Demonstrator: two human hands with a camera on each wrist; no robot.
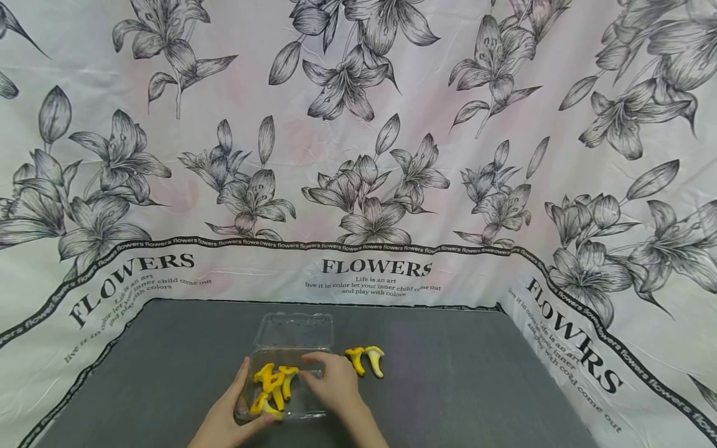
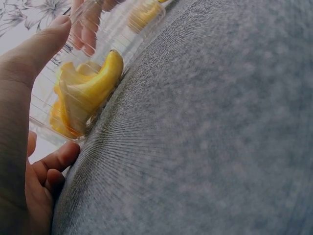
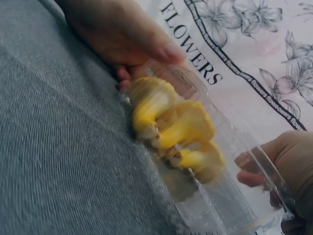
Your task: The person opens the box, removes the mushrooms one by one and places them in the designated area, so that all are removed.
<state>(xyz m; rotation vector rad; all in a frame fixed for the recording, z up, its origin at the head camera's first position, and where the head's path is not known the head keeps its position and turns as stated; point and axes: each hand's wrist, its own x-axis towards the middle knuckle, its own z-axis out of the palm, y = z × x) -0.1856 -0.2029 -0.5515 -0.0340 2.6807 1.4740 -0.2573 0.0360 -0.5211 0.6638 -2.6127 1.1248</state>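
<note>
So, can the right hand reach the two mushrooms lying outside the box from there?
Probably yes: the two mushrooms lie on the gray surface just right of the right hand, with nothing visible between; it would likely just lift away from the clear box first.

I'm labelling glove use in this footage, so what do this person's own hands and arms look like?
The left hand and right hand are bare, without gloves; no rings show on the visible fingers. In the head view, the visible forearms show no sleeves, bracelets or cables.
</note>
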